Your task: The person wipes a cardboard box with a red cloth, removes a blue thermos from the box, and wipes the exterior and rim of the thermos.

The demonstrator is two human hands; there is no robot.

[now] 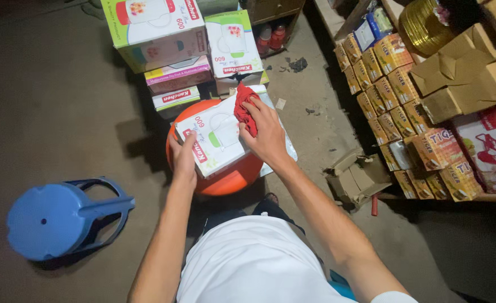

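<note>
A white cardboard box with a green and red printed jug picture lies flat on top of a round orange plastic stool, tilted a little toward the left. The right hand presses a crumpled red cloth against the upper face of the box, fingers curled over the cloth and gripping it. The left hand rests on the box's near left corner, fingers spread narrow and bent over the edge, steadying it. A second white box or sheet pokes out beneath on the right side of the stool.

Just behind the stool stands a stack of similar cartons, the top one large, green and white, with pink and white flat boxes under it. A blue plastic stool lies on its side on the dark concrete floor, well apart to the left. To the right, rows of small orange and yellow packets fill a low shelf, with plain brown cardboard boxes above them and a torn open brown carton on the floor near the shelf.
</note>
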